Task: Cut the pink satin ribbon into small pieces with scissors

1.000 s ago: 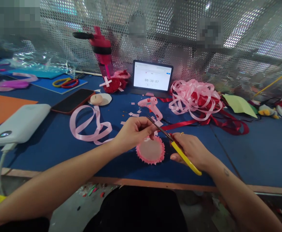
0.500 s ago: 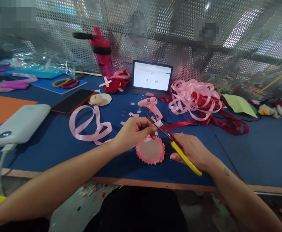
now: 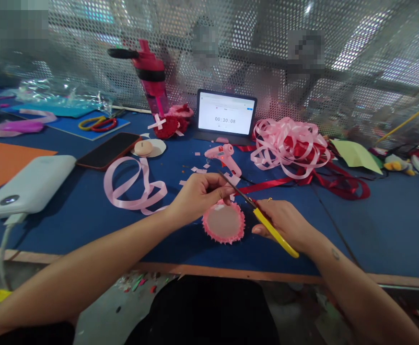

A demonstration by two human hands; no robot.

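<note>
My left hand (image 3: pixel 199 194) is pinched shut on a small piece of pink ribbon just above a round pink disc with a ruffled ribbon edge (image 3: pixel 224 223), which lies on the blue table (image 3: pixel 69 215). My right hand (image 3: pixel 285 224) grips yellow-handled scissors (image 3: pixel 263 220). Their blades point up and left and reach the fingertips of my left hand. A loose loop of pink ribbon (image 3: pixel 133 184) lies left of my left hand.
A pink glue gun (image 3: pixel 223 157) stands behind my hands, before a tablet showing a timer (image 3: pixel 226 115). A pile of pink and red ribbon (image 3: pixel 292 146) lies at right. A phone (image 3: pixel 108 149), white power bank (image 3: pixel 29 184), pink bottle (image 3: pixel 152 79) and second scissors (image 3: pixel 96 123) are at left.
My hands have barely moved; the scissors shifted slightly. The tablet's timer went from 00:30:07 to 00:30:08.
</note>
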